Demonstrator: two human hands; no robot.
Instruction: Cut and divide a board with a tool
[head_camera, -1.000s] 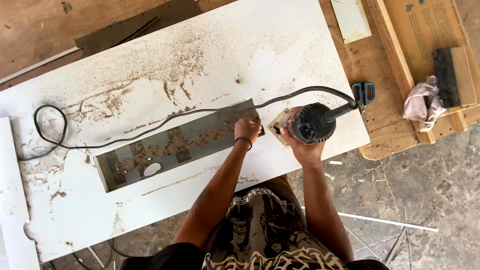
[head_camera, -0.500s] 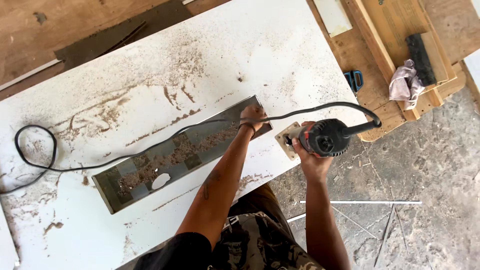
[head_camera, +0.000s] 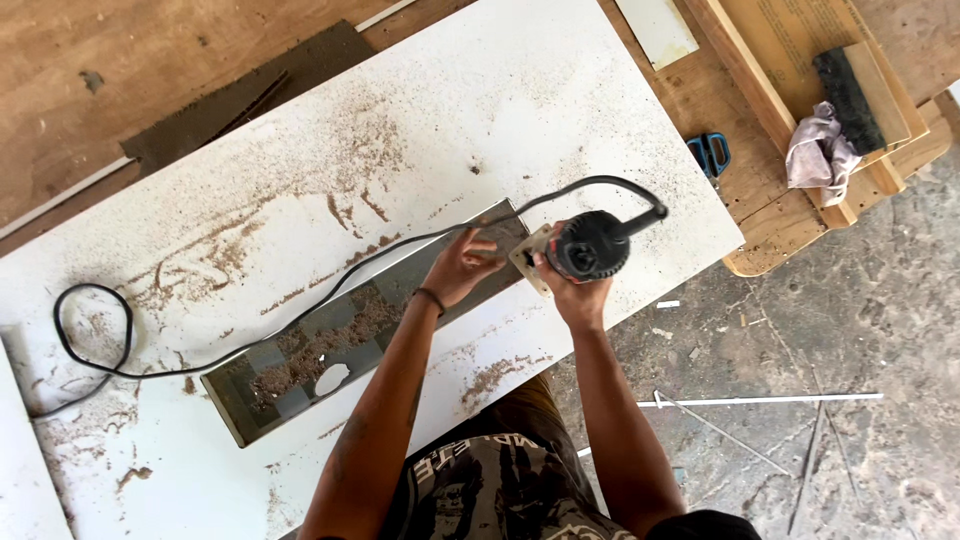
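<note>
Right hand (head_camera: 575, 290) has a closed grip round the black router (head_camera: 590, 246) at the grey strip's (head_camera: 370, 320) near end; left hand (head_camera: 462, 268) lies open-fingered, flat on that strip, on the dusty white surface (head_camera: 250, 150).

I hold a small black power tool (head_camera: 588, 246) with a round top, standing up at the end of a long dark cut-out strip (head_camera: 365, 325). Sawdust lies in the strip. Its black cord (head_camera: 300, 320) runs left and loops.
</note>
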